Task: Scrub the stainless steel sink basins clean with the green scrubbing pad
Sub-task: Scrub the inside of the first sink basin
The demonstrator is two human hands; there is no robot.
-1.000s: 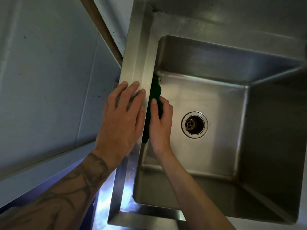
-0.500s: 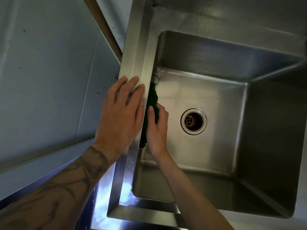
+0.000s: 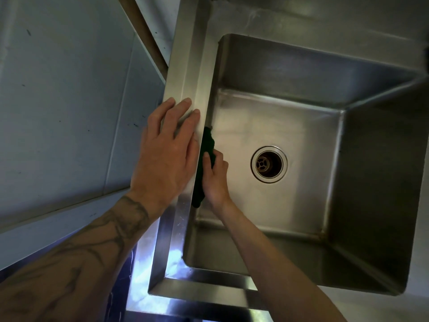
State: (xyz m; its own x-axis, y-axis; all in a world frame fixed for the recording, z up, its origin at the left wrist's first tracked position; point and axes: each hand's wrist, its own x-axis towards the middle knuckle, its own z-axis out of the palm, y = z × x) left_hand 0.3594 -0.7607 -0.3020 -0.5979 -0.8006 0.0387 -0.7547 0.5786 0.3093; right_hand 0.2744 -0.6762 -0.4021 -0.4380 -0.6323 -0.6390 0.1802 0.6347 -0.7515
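the left hand (image 3: 167,149) lies flat on the left rim (image 3: 192,66) of the stainless steel sink, fingers straight and spread a little, holding nothing. its forearm carries a dark tattoo. the right hand (image 3: 216,177) reaches down into the sink basin (image 3: 308,140) and holds the green scrubbing pad (image 3: 207,145), thumb and bent fingers on it, pressing it against the basin's left wall just below the rim. the pad stands on edge along that wall, and part of it is hidden behind the rim. the round drain (image 3: 268,164) sits in the basin floor, near the right hand but apart from it. a pale wall panel (image 3: 65,89) fills the left side.
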